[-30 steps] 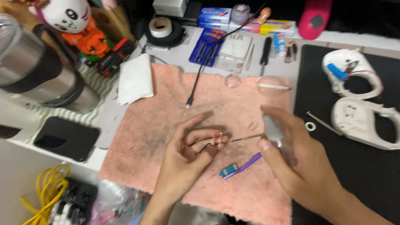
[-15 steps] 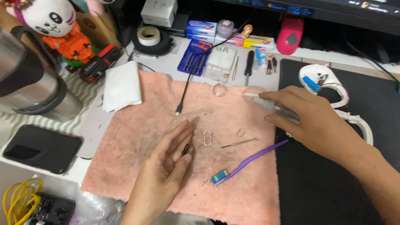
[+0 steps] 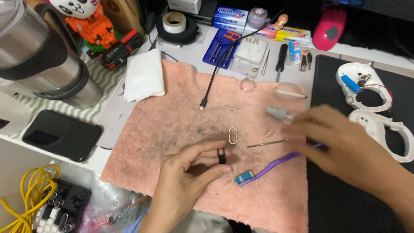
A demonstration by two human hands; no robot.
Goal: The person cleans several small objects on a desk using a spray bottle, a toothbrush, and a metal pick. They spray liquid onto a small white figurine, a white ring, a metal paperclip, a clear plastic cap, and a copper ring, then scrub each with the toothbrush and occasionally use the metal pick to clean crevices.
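Pink towel (image 3: 172, 129) covered the desk; left hand (image 3: 185, 181) pinched a small black ring (image 3: 221, 156) between thumb and fingertips, while right hand (image 3: 345, 146), blurred, curled loosely around a small grey-capped bottle (image 3: 280, 114).

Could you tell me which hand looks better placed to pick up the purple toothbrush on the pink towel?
Right, probably. The right hand hovers over the handle end of the purple toothbrush, though it seems to hold a small grey bottle. The left hand is busy pinching a small black ring.

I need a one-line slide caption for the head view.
Left hand pinches a small black ring above a pink towel; right hand holds a small bottle.
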